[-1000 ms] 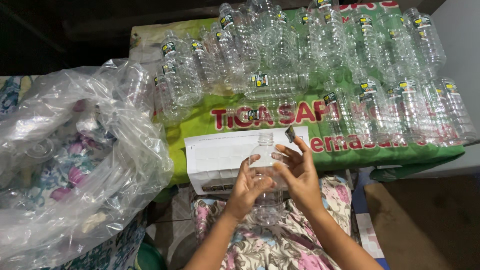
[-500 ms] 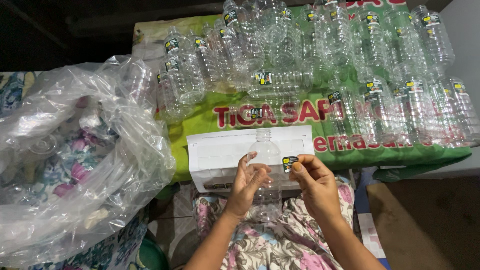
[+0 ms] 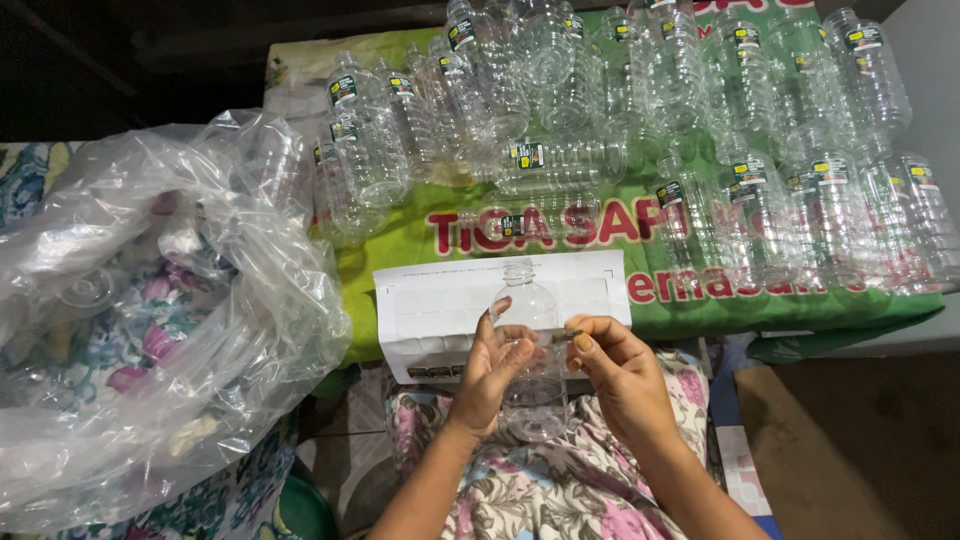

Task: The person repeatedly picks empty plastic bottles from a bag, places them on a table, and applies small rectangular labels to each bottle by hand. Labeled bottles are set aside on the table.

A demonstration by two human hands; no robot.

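Over a flowered lap, the left hand (image 3: 490,365) grips a clear empty bottle (image 3: 530,350) upright while the right hand (image 3: 615,370) pinches a small sticker (image 3: 565,336) against its side. Labelling seems under way; pressing it flat looks next. Beyond lie a sticker sheet (image 3: 440,310), then labelled bottles (image 3: 640,120).

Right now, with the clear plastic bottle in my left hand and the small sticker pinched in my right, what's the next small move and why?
Probably press the small sticker flat onto the clear plastic bottle: the right hand holds it at the wall, the left hand steadies the bottle, and the finished bottles behind carry such labels.
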